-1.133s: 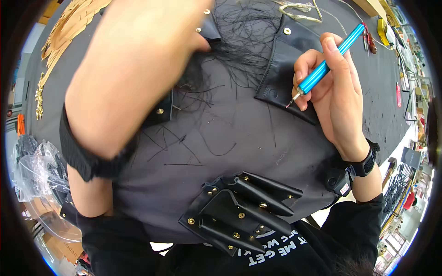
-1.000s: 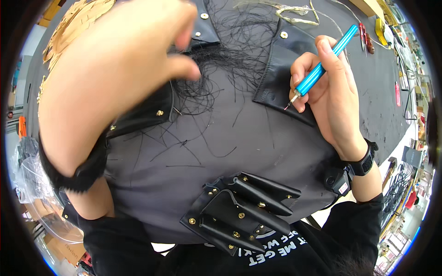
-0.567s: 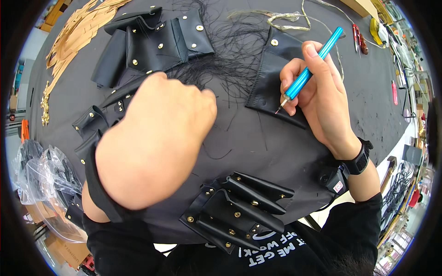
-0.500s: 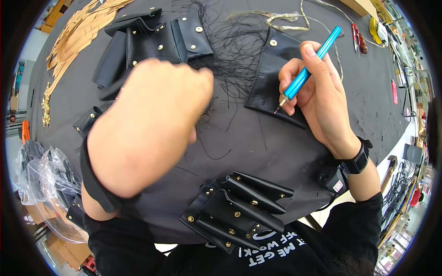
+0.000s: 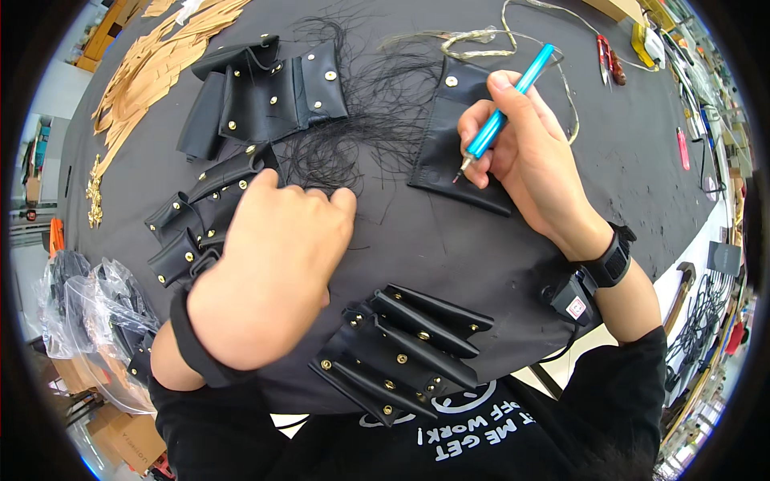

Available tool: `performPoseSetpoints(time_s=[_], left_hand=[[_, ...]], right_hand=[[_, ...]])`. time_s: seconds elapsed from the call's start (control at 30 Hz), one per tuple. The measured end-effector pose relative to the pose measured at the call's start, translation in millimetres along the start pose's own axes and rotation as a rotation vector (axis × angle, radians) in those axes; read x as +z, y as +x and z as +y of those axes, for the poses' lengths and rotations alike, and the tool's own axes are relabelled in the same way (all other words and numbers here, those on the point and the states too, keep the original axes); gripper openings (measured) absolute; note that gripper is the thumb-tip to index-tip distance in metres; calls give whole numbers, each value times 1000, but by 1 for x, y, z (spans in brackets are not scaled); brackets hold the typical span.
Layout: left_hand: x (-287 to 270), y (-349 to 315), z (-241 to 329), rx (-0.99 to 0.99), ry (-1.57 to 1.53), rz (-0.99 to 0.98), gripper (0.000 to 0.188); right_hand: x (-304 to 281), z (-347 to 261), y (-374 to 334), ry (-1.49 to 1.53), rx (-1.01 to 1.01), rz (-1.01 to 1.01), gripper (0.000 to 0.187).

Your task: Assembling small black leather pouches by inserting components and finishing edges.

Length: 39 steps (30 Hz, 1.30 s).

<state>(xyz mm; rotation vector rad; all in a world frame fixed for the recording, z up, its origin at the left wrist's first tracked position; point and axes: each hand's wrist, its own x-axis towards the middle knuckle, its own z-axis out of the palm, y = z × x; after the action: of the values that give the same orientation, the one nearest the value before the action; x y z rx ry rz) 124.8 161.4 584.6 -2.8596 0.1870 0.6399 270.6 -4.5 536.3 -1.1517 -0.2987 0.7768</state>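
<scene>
My right hand [image 5: 533, 152] grips a blue pen-shaped tool [image 5: 513, 100] with a thin metal tip pointing down. Beneath it lies a flat black leather piece [image 5: 439, 132] with stitched edges and a brass snap; whether the tip touches it I cannot tell. My left hand [image 5: 277, 256] is closed, knuckles up, its fingertips hidden underneath along with anything they hold. Several black leather pouches with brass studs surround that hand: an open pouch [image 5: 265, 100] beyond it, a narrower pouch [image 5: 233, 188] by the knuckles. Close to my body rests a pleated pouch [image 5: 393, 353].
Loose black threads [image 5: 345, 144] are strewn between the leather pieces. Tan strips [image 5: 160, 72] and a brass cluster [image 5: 95, 192] lie at the left. Clear plastic bags [image 5: 88, 305] stand left. Red-handled snips [image 5: 605, 60], a pale cord [image 5: 481, 52] and yellow tape measure [image 5: 648, 44] lie far right.
My left hand has moved down toward me, uncovering the pouches beyond it. The whole view has shifted a little; my right hand still holds the blue tool above the leather.
</scene>
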Motion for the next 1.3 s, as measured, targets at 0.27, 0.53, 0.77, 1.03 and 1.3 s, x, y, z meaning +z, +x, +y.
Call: performPoseSetpoints(time_s=[0.27,0.53,0.77,1.03,1.3], left_hand=[[2,44,-36,11,-188,673,20],[-11,82,-18,66,-890,375,24],[-29,73,-7,246,-1017,92,17],[-3,96,-14,453,-933,419,22],[-2,96,-22,276,-1008,291,8]], right_hand=[[2,-2,-2,4,17,-26,26],[-5,-12,-1,55,-169,-15,25],[-8,-10,4,-11,-323,122,23],[-2,-8,-1,-295,-346,224,23],[-8,-1,5,-467,-330,207,22]])
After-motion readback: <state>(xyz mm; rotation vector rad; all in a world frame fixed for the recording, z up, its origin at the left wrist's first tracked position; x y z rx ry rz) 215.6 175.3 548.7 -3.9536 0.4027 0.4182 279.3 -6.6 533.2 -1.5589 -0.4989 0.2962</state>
